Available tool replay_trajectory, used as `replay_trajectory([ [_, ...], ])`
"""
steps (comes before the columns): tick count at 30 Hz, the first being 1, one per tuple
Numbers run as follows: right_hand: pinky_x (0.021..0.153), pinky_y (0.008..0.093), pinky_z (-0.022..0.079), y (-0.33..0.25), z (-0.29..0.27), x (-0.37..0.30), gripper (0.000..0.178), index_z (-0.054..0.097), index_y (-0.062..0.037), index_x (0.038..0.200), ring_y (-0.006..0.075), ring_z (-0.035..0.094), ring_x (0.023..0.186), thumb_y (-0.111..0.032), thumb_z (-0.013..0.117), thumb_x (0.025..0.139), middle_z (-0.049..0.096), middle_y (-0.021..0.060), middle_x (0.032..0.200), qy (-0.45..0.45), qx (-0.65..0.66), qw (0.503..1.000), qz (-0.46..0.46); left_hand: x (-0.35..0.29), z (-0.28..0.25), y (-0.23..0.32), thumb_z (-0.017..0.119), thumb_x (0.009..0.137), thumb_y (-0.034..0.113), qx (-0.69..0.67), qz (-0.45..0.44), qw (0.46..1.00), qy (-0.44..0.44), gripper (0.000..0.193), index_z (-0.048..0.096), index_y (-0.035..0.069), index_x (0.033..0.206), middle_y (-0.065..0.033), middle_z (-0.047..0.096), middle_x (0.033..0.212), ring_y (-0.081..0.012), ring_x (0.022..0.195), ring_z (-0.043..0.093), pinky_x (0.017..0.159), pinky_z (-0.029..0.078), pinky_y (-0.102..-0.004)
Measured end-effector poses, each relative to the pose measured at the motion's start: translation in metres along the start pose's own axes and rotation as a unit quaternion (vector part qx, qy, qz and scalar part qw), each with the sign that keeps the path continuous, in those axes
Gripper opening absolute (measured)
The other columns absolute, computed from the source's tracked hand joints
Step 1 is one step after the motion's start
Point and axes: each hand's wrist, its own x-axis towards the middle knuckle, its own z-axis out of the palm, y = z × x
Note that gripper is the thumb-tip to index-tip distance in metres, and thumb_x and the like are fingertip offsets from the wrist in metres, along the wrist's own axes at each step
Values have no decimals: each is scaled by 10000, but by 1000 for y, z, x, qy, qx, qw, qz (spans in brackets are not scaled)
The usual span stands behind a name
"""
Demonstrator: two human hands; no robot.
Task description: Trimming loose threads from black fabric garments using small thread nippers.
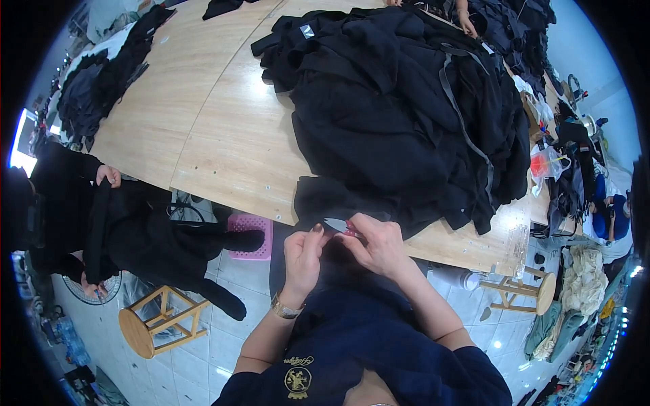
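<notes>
Just off the near edge of the table, my right hand point(379, 245) is closed around small thread snips point(335, 224) with a red handle and short silvery blades that point left. Facing it, my left hand point(302, 260) pinches the edge of a black garment point(328, 197) between thumb and fingers, close to the blade tips. This garment hangs over the table edge toward my lap. Any thread at the blades is too small to make out. A large pile of black garments point(399, 115) lies just beyond my hands, with a grey strip point(460, 115) across it.
The light wooden table point(223, 135) spreads ahead. At left a person point(68, 203) holds up a black garment; another person's hand point(466, 24) touches the pile's far side. A pink basket point(266, 237) and wooden stools point(137, 331) stand on the tiled floor.
</notes>
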Motion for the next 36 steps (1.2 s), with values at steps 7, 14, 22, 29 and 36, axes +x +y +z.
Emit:
replay_trajectory([
  [7,457,367,426,1,0,3,242,512,-59,769,279,575,535,-254,647,818,570,96,647,12,10,1000,8,-2,3,10,511,948,220,128,7,992,-5,436,561,-59,617,-32,562,590,-37,586,495,567,406,-206],
  [14,483,336,404,30,-5,10,299,456,-30,793,246,535,497,-263,626,870,521,95,574,145,92,970,169,1,-27,43,529,926,285,185,-176,953,-162,392,670,-60,804,-95,651,655,-128,608,625,553,463,-250],
  [22,496,318,418,70,-2,3,337,418,-37,795,212,532,506,-241,686,816,517,70,580,162,48,957,235,21,-81,57,563,877,291,486,-130,845,-180,348,656,-3,718,-114,605,597,-197,541,591,528,433,-307],
  [29,556,372,465,58,24,6,259,417,-36,844,282,619,609,-164,640,813,591,107,653,91,93,968,215,92,-69,-39,632,807,151,415,107,903,0,237,607,4,990,-204,624,796,-290,740,632,640,469,-370],
  [36,543,357,456,60,25,2,291,409,-31,858,270,598,586,-154,666,799,594,100,661,111,121,966,202,96,-35,13,563,838,27,188,137,972,34,214,573,-20,1047,-105,608,911,-194,701,586,655,476,-300],
])
